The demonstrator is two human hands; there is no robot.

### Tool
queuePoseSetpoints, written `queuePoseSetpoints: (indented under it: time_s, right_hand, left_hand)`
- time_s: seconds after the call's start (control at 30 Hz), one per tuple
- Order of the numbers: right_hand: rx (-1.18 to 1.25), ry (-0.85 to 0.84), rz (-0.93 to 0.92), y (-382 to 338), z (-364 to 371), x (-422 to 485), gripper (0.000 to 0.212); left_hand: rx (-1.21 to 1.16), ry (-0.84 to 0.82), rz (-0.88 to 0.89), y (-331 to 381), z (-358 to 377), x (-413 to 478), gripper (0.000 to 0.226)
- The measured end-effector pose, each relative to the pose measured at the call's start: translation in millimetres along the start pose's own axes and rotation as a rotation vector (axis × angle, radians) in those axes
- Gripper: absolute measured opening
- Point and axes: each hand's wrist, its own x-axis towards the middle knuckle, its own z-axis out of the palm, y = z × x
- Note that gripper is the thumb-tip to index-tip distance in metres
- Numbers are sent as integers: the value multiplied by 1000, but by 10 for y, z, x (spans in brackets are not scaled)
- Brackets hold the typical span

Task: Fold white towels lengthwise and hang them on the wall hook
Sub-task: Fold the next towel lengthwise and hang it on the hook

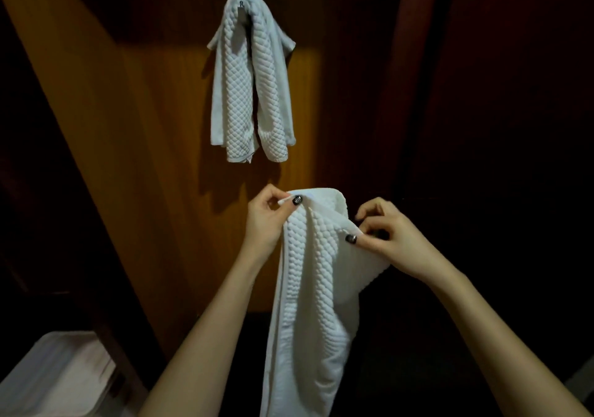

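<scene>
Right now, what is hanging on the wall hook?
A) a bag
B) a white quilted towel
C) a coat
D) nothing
B: a white quilted towel hangs draped over the wall hook, above the second towel that the left hand and right hand pinch by its top edge.

It looked like a dim home bathroom or closet: brown wooden wall panels [154, 146], a small metal wall hook [241, 5] holding a white quilted towel [254, 95].

wall: orange-brown wood panel [154, 127] stood far centre | light: warm patch fell on its middle, edges stayed dim | right: dark reddish wood [501, 95] lay in deep shadow | near left: pale white surface [54, 375], kind unclear
</scene>
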Motion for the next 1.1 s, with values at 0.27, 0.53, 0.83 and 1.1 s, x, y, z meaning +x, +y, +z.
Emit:
queuePoseSetpoints:
  time_s: [0.27,0.53,0.83,1.1]
  right_hand:
    - [-298,-25,100,191,171,-96,36]
    - [-139,133,161,55,32,162,28]
    - [-33,254,47,3,-56,255,26]
    - [-50,439,130,115,-36,240,6]
  left_hand:
    - [60,3,69,162,-313,259,23]
    - [295,-7,42,171,-750,351,26]
    - [393,-75,42,282,-1018,344,25]
    - [682,-71,58,200,-795,180,24]
